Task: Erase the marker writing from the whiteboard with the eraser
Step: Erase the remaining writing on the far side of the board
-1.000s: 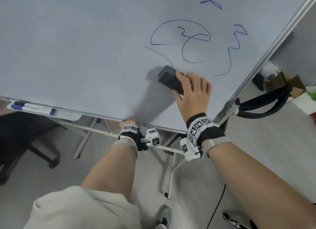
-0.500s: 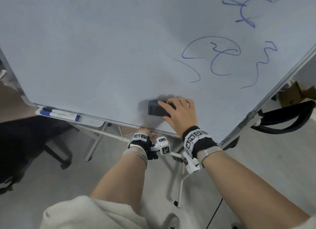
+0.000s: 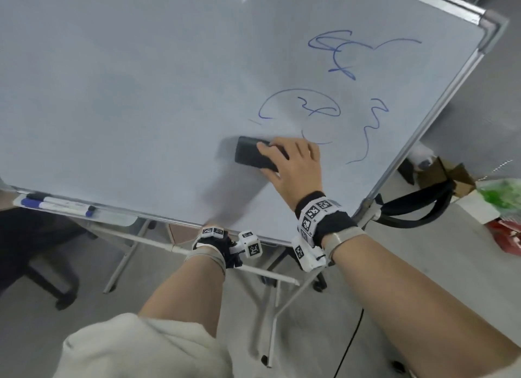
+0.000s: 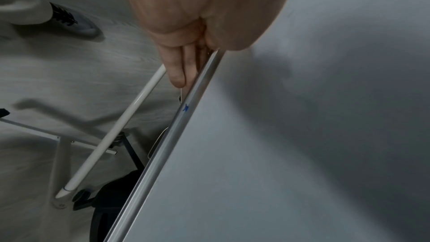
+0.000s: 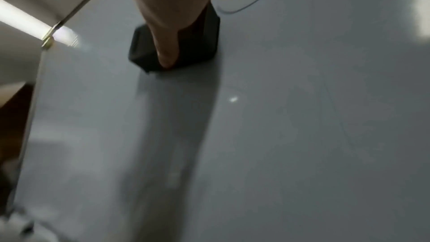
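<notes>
The whiteboard [image 3: 141, 95] leans on its stand, with blue marker writing [image 3: 335, 53] at its upper right and more loops [image 3: 298, 104] and a squiggle [image 3: 369, 129] below. My right hand [image 3: 293, 163] grips the black eraser [image 3: 251, 153] and presses it flat on the board, just under the loops. In the right wrist view a finger [image 5: 167, 47] lies along the eraser [image 5: 200, 43]. My left hand [image 4: 186, 43] grips the board's lower frame [image 4: 174, 132], fingers [image 4: 177, 73] curled behind it.
Blue and black markers [image 3: 56, 205] lie in the tray [image 3: 118, 218] at the board's lower left. White stand legs [image 3: 270, 307] spread on the floor beneath. A dark chair [image 3: 33, 250] stands left; a black hose [image 3: 417, 208] and a cardboard box [image 3: 451, 174] sit right.
The right hand swept the eraser down to the board's lower edge, then back up to the loops. The curved stroke left of the loops is mostly wiped. The left hand kept its hold.
</notes>
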The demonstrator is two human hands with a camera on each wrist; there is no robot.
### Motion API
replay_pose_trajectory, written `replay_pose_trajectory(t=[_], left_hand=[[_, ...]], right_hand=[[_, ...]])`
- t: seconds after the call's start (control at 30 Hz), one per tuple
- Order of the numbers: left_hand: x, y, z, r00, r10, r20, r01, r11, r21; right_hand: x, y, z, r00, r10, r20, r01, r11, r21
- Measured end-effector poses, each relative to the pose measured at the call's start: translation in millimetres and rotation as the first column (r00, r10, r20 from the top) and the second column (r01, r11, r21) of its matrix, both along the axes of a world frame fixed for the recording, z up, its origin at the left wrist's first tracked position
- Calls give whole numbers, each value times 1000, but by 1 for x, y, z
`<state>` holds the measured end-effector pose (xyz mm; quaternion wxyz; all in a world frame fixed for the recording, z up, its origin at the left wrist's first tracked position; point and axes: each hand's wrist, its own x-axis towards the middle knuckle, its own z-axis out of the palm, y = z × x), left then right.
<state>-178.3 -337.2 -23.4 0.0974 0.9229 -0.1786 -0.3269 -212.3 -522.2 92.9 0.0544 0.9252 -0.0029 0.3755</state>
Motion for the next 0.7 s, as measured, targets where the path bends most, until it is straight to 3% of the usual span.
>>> replay_pose_trajectory(t=[0.07, 0.23, 0.37, 0.43, 0.53, 0.6, 0.7], left_hand=[[-1, 0, 4, 1000, -16, 18, 16, 1000, 12], [1, 2, 10, 999, -2, 52, 2, 1000, 1], [5, 2, 7, 999, -15, 51, 15, 1000, -3], [6, 2, 9, 997, -8, 74, 8, 1000, -6], [5, -2, 14, 996, -14, 88, 14, 1000, -3], [4, -4, 16, 997, -30, 77, 30, 1000, 1], [7, -5, 12, 997, -19, 70, 19, 1000, 6]], right_hand=[[3, 4, 1, 999, 14, -48, -17, 999, -46], [24, -7, 39, 956, -180, 233, 139, 974, 179], [32, 5, 27, 998, -28, 56, 28, 1000, 11], [36, 4, 30, 999, -13, 48, 15, 999, -34], [41, -10, 49, 942, -216, 256, 163, 964, 211], [43, -12, 52, 914, -276, 298, 187, 937, 295], [46, 6, 35, 996, -4, 87, 3, 1000, 8]])
